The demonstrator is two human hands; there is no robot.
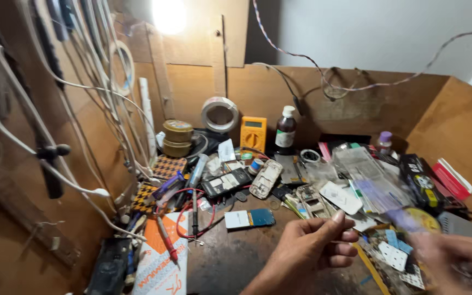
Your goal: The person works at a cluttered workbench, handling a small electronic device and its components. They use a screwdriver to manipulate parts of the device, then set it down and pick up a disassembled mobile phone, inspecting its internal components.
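My left hand hovers low over the front of a cluttered wooden workbench. Its fingers are curled and its thumb presses against the forefinger; nothing shows between them. My right hand is at the lower right, blurred by motion, above small grey and blue parts; what it holds, if anything, cannot be made out. A blue and white phone lies flat just left of and beyond my left hand. An opened phone shell and a black circuit assembly lie further back.
A yellow multimeter, a brown bottle, a tape roll and stacked round tins stand along the back. Red probe leads cross an orange and white packet. White cables hang at the left. Clear plastic bags are piled at the right.
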